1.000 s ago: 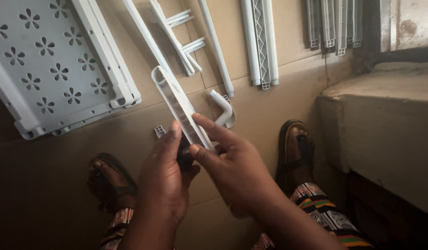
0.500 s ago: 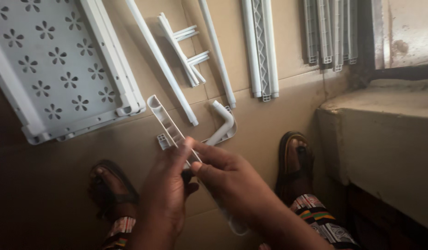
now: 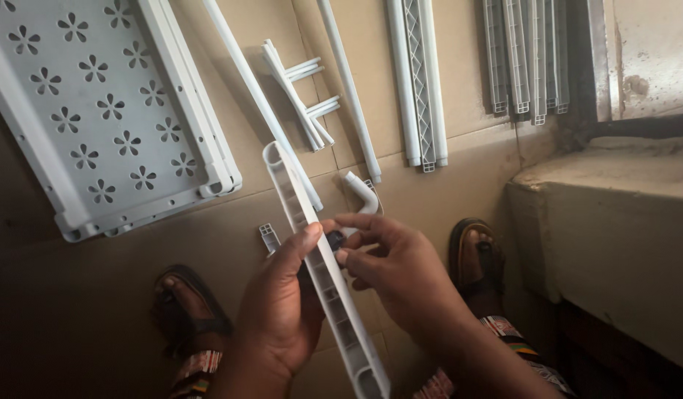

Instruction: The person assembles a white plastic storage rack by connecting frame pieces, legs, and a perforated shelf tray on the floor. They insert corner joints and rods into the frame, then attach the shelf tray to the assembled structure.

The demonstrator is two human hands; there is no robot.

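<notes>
Whereas a second ago the ribbed bar (image 3: 321,266) sat short and high between the hands, it now runs long past the left hand (image 3: 279,314), which grips its middle. The right hand (image 3: 389,273) pinches a small dark piece (image 3: 334,239) against the bar's side, so fitting seems underway. Around lie a tray (image 3: 98,111), tubes (image 3: 349,89) and an elbow (image 3: 361,191) on cardboard (image 3: 98,295), beside a concrete ledge (image 3: 615,222).

A home floor used for furniture assembly: flattened cardboard (image 3: 445,192) underfoot, grey plastic shelf panels (image 3: 98,111) and white rails (image 3: 423,81) laid out beside a worn concrete ledge (image 3: 615,222)
</notes>
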